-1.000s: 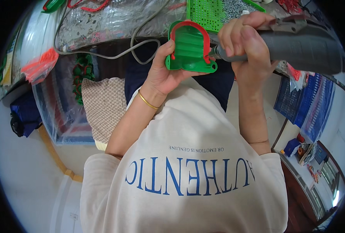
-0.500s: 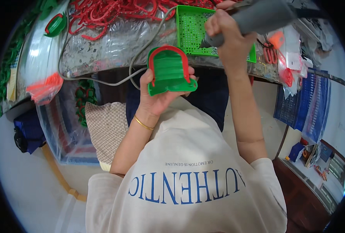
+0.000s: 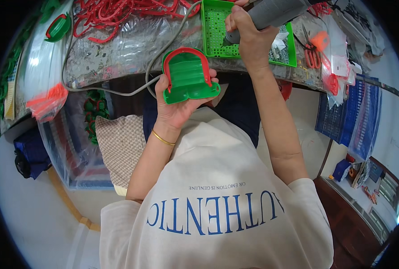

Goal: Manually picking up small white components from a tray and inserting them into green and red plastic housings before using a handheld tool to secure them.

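My left hand (image 3: 175, 111) is closed on a green plastic piece (image 3: 187, 74), a curved shell with a flared lower lip. A red U-shaped plastic strip (image 3: 186, 50) runs round its upper edge. The thumb presses on the piece's left side, and fingertips show at its right. Wrapped round a dark grey power screwdriver (image 3: 278, 12), my right hand (image 3: 252, 42) is over a bright green perforated basket (image 3: 215, 27). The tool's tapered tip points down and left above the basket. Small metal screws (image 3: 278, 54) lie in the basket's right part.
Red plastic strips (image 3: 118, 13) are heaped along the back of the worktable. A grey cable (image 3: 163, 49) loops across its front edge. Red-handled scissors (image 3: 311, 56) lie right of the basket. Another green-and-red piece (image 3: 58, 28) rests at far left, above a plastic-lined bin (image 3: 92, 179).
The screwdriver and my right hand have shifted left and slightly up, uncovering the screws. The left hand and green piece sit a little higher and further left.
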